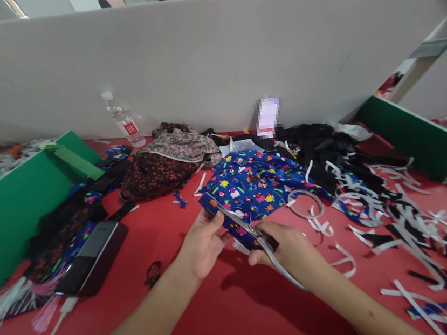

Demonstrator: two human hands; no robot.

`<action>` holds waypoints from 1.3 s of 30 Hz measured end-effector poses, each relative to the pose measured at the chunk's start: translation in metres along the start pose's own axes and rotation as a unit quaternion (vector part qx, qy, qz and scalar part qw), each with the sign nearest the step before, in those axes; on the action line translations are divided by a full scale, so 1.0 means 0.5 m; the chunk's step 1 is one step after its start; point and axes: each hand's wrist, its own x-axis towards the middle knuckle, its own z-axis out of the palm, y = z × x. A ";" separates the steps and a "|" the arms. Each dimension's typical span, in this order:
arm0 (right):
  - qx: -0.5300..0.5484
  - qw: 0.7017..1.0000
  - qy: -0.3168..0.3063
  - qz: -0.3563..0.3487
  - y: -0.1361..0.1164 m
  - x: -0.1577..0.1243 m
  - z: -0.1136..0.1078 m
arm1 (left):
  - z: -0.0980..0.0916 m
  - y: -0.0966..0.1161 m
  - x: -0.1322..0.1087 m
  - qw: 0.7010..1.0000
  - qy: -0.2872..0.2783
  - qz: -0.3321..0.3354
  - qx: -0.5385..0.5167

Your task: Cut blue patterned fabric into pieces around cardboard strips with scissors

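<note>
Fingers clamped, our left hand pinches narrow blue cartoon-print cloth, our right hand grips silver metal scissors, whose blades might nick us if cloth slips.

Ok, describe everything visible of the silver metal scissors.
The silver metal scissors have long, narrow blades, a pivot and a long curved handle; the rest is partly hidden by the right hand gripping them. They slant above the red tabletop, tips pointing forward and left. The blades lie against blue cartoon-print cloth, close to the left hand. Whether they are fully closed is unclear.
</note>
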 end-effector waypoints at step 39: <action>-0.011 1.000 -0.003 -0.006 0.000 0.000 -0.009 | 0.004 -0.001 -0.003 1.000 0.009 -0.015 -0.012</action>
